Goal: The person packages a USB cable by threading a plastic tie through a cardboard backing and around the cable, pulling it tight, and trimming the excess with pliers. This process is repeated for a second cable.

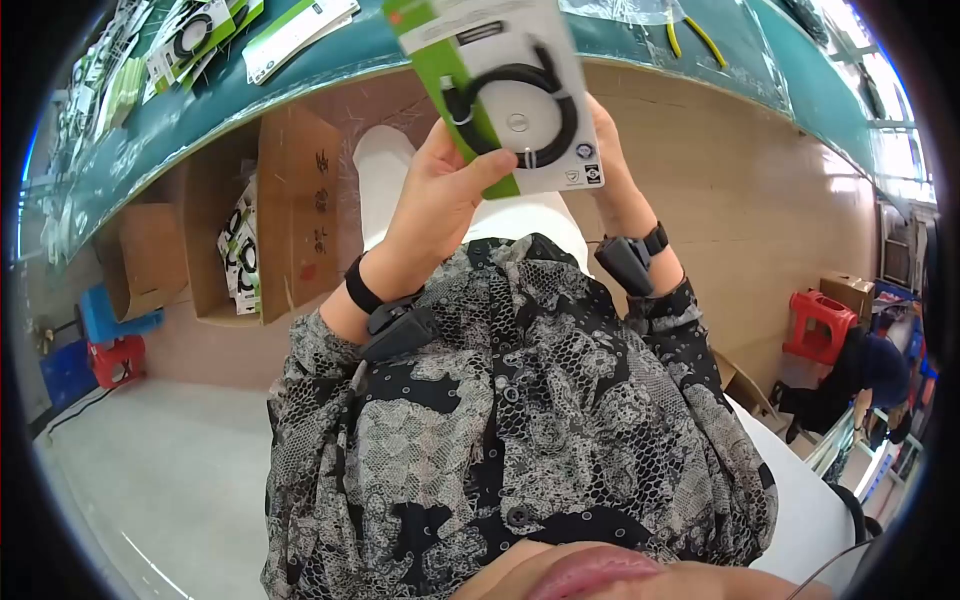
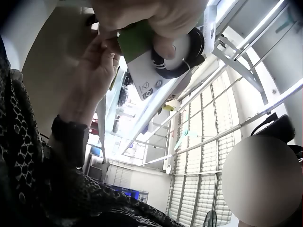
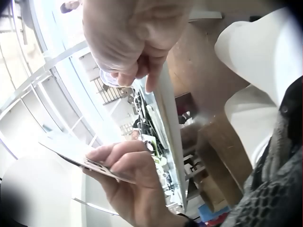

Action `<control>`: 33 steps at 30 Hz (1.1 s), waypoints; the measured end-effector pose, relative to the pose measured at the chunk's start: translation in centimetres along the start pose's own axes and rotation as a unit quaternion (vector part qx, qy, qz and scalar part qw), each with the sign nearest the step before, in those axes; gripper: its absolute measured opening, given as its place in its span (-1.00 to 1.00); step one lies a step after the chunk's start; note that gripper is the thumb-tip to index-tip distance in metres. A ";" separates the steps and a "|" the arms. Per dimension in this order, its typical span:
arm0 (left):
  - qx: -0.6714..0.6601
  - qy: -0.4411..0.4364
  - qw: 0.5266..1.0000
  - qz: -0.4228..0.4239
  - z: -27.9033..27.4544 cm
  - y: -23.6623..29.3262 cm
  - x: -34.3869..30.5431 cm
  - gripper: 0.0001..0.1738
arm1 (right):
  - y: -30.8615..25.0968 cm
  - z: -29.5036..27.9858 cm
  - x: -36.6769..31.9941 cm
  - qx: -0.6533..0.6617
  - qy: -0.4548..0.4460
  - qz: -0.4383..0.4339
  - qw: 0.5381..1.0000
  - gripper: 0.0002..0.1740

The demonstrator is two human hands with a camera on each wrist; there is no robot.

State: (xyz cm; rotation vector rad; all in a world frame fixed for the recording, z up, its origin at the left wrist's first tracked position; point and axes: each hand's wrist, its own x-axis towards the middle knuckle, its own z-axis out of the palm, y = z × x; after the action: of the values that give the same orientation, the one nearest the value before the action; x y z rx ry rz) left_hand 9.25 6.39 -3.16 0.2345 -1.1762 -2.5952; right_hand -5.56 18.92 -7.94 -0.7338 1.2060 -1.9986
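In the head view my left hand [image 1: 435,190] holds a green-and-white packaging card [image 1: 552,180] by its lower left edge, with the thumb across the front. A coiled black cable [image 1: 572,120] is fixed to the card. My right hand [image 1: 612,165] is partly hidden behind the card's right edge. Seen from the right wrist, the right hand [image 3: 137,38] has loosely bent fingers and holds nothing, apart from the card [image 3: 64,144], which appears almost edge-on in the left hand [image 3: 135,175].
Carded cables [image 1: 195,40] and white cards [image 1: 300,35] lie on the green bench [image 1: 370,40]. Yellow-handled pliers [image 1: 705,42] lie farther right. An open cardboard box [image 1: 290,200] below holds more packs [image 1: 240,250]. Red stools [image 1: 820,325] and a person [image 1: 880,370] are behind at right.
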 end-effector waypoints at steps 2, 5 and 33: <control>-0.018 0.001 1.000 -0.012 -0.2 0.3 0.3 -0.53 | 1.7 -1.7 0.0 -0.001 0.050 0.034 0.998 -0.66; -0.051 0.006 0.998 -0.040 -0.6 0.5 0.6 -0.56 | 0.1 0.0 -0.5 -0.074 0.070 0.040 0.994 -0.71; -0.052 0.071 0.995 -0.035 -2.5 -1.5 3.2 -0.63 | 3.7 1.5 1.1 -0.331 0.083 -0.156 0.927 -0.76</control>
State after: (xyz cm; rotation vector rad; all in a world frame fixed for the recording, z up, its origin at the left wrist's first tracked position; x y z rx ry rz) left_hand 6.59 4.47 -6.04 0.4382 -0.9969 -2.6411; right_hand -4.14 15.99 -10.52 -1.1549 2.0173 -1.9172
